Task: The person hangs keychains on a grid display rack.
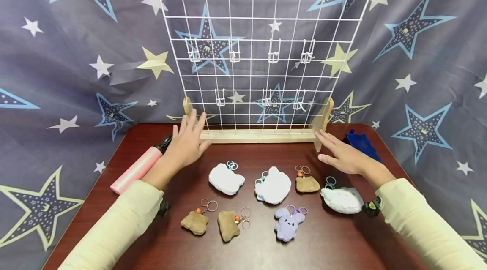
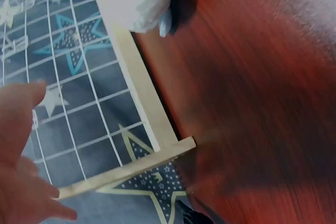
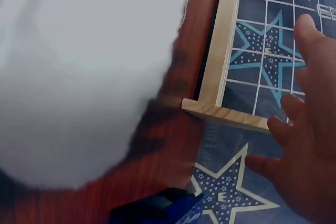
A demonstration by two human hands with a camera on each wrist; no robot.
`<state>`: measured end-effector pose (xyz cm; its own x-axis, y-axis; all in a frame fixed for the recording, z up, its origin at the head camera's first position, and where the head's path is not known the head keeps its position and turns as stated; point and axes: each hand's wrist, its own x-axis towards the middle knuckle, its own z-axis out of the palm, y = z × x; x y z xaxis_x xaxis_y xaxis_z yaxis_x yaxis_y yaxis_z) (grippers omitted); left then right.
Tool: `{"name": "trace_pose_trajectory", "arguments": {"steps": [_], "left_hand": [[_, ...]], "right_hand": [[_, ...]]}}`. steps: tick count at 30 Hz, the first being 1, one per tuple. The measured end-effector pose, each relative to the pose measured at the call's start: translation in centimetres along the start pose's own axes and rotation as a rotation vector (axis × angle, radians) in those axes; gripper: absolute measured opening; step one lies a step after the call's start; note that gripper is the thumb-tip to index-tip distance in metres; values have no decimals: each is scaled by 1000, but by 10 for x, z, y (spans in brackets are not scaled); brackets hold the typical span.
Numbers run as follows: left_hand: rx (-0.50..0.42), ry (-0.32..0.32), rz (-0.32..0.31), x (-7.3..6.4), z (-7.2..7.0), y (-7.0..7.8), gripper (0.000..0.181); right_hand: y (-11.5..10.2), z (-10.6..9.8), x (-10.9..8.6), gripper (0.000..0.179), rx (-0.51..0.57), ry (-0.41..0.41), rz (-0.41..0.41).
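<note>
My left hand (image 1: pixel 186 141), fingers spread, reaches toward the left end of a white wire grid rack (image 1: pixel 258 135) on a pale wooden base. At the rack's right wooden foot, my right hand (image 1: pixel 344 156) has its fingers extended, fingertips right at the wood. Neither hand holds anything. Below the hands lie plush keychains: three white ones, at left (image 1: pixel 226 179), middle (image 1: pixel 273 186) and right (image 1: pixel 341 200); a brown one (image 1: pixel 307 184) between them; two more brown ones, a left (image 1: pixel 195 222) and a right (image 1: pixel 228 225); and a lavender rabbit-like one (image 1: pixel 288 224).
Several white wire hooks (image 1: pixel 235 55) hang on the grid in two rows. A pink cylinder with a black top (image 1: pixel 137 170) lies beside my left forearm. Behind my right hand is a dark blue pouch (image 1: pixel 363 145). Star-patterned cloth (image 1: pixel 125 42) surrounds the dark red table (image 1: pixel 251 253).
</note>
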<state>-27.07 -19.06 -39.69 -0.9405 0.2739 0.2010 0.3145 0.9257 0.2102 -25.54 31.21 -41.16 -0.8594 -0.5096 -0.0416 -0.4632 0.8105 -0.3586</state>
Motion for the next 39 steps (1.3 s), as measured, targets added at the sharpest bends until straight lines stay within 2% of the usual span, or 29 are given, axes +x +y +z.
{"name": "trace_pose_trajectory", "arguments": {"steps": [3, 7, 12, 15, 20, 23, 27, 33, 39], "left_hand": [[-65, 127, -48, 6, -1, -6, 86], [-164, 290, -81, 15, -1, -15, 86], [-317, 416, -158, 31, -7, -25, 83], [-390, 454, -218, 41, -13, -31, 81], [-461, 466, -292, 54, -12, -38, 76], [-499, 485, -317, 60, -5, -39, 72], [-526, 558, -313, 66, 0, -40, 64], [-513, 610, -289, 70, -1, -39, 52], [-485, 630, -281, 70, -2, -37, 42]], "right_hand": [[5, 2, -4, 73, 43, 2, -3], [15, 11, -9, 69, 43, 25, -15], [30, 18, -10, 57, 40, 55, -57], [42, 20, -9, 50, 84, 15, -61], [60, 25, -9, 45, 279, -123, 3], [67, 29, -12, 44, 400, -177, 22], [72, 34, -17, 43, 495, -188, 31], [74, 45, -23, 41, 527, -168, 22], [75, 55, -28, 35, 440, -101, 25]]}}
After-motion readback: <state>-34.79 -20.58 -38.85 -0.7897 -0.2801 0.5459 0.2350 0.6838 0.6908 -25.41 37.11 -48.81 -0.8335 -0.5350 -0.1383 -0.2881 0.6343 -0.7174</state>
